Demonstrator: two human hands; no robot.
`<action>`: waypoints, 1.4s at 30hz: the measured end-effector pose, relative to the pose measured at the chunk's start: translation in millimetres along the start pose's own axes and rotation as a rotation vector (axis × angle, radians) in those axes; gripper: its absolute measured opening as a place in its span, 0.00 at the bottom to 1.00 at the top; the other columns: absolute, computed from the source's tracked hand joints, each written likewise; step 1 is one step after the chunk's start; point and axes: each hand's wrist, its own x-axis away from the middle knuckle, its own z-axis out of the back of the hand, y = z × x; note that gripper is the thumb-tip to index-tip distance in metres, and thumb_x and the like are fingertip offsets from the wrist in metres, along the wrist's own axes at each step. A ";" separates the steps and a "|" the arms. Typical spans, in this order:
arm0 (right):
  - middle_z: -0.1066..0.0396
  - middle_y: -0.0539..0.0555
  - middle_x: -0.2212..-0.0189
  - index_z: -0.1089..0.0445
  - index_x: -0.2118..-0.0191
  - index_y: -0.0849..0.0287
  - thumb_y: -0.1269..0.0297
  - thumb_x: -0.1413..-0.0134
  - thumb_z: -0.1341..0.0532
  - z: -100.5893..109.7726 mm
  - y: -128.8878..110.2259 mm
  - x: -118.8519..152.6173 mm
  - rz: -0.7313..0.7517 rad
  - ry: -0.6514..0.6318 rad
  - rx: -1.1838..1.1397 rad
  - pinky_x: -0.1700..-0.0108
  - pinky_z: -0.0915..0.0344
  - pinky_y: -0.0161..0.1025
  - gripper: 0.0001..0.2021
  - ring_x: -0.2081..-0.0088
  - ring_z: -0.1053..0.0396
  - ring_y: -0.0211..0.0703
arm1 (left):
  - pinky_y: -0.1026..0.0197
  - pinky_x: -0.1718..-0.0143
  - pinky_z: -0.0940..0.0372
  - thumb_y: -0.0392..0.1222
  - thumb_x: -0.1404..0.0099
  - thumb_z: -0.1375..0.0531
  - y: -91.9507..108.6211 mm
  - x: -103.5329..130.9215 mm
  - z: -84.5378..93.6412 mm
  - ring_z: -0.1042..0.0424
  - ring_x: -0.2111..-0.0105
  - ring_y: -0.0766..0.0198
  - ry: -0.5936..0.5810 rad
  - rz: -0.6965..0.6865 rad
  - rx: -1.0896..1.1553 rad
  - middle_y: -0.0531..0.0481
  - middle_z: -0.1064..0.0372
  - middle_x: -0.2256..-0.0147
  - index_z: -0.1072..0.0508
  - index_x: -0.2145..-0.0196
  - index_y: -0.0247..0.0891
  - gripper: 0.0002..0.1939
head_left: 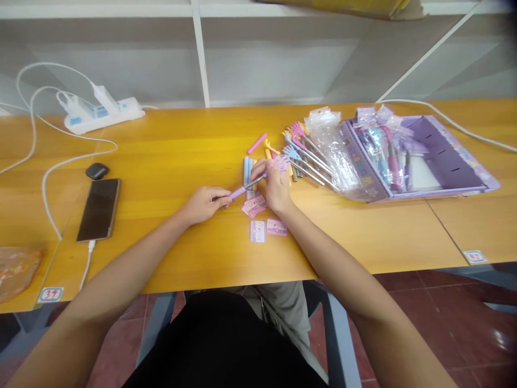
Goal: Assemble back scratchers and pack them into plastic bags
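Note:
My left hand [207, 204] is closed on the purple handle [238, 193] of a thin metal rod. Farther up, my right hand [276, 186] grips the same rod near its purple hand-shaped head [282, 161]. Small printed cards [254, 205] lie under and beside the rod, with two more, a purple one [257, 231] and a pink one [277, 227], nearer the front edge. Behind my right hand are blue tubes [246, 168], a pink tube [257, 143] and several metal rods [313, 161] with pink, blue and yellow hand-shaped heads.
Clear plastic bags [337, 156] lie against a purple box [440, 140] holding wrapped items on the right. At the left are a phone [99, 210] on a cable, a black case [97, 171], a white power strip [105, 116] and a plastic container [18, 269].

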 end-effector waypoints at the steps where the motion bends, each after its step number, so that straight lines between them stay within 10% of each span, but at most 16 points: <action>1: 0.29 0.57 0.71 0.27 0.72 0.51 0.25 0.29 0.55 -0.7 -1.1 0.5 -0.001 -0.006 0.001 0.55 0.30 0.50 0.39 0.64 0.30 0.49 | 0.59 0.60 0.35 0.52 0.26 0.41 -1.0 0.1 -0.4 0.26 0.66 0.60 0.004 0.005 0.009 0.50 0.22 0.68 0.19 0.65 0.39 0.17; 16: 0.29 0.57 0.70 0.28 0.75 0.50 0.29 0.27 0.53 -7.1 -10.5 7.6 0.042 -0.039 -0.009 0.54 0.30 0.51 0.37 0.65 0.31 0.50 | 0.59 0.61 0.36 0.52 0.26 0.40 -1.7 -0.2 1.7 0.27 0.67 0.61 0.000 -0.012 0.014 0.50 0.24 0.69 0.22 0.68 0.39 0.18; 27: 0.26 0.53 0.68 0.22 0.56 0.58 0.29 0.28 0.49 18.5 -14.7 -13.2 -0.035 -0.289 0.289 0.55 0.30 0.45 0.35 0.64 0.29 0.46 | 0.58 0.56 0.33 0.53 0.22 0.46 2.0 5.6 1.7 0.25 0.65 0.60 0.130 0.029 0.076 0.52 0.25 0.67 0.24 0.49 0.39 0.18; 33: 0.30 0.70 0.42 0.34 0.29 0.61 0.51 0.29 0.36 49.6 -32.7 2.6 0.243 -0.145 0.825 0.47 0.29 0.55 0.30 0.48 0.27 0.60 | 0.60 0.63 0.38 0.58 0.19 0.49 25.9 16.3 12.3 0.29 0.67 0.60 0.152 0.059 -0.144 0.51 0.24 0.65 0.24 0.54 0.40 0.22; 42: 0.22 0.61 0.58 0.20 0.52 0.58 0.70 0.25 0.41 60.6 -79.1 39.3 0.660 -0.470 1.279 0.50 0.41 0.49 0.10 0.53 0.33 0.56 | 0.55 0.58 0.36 0.50 0.16 0.52 71.7 43.2 3.6 0.24 0.58 0.51 0.090 -0.111 -0.803 0.38 0.22 0.56 0.24 0.54 0.37 0.20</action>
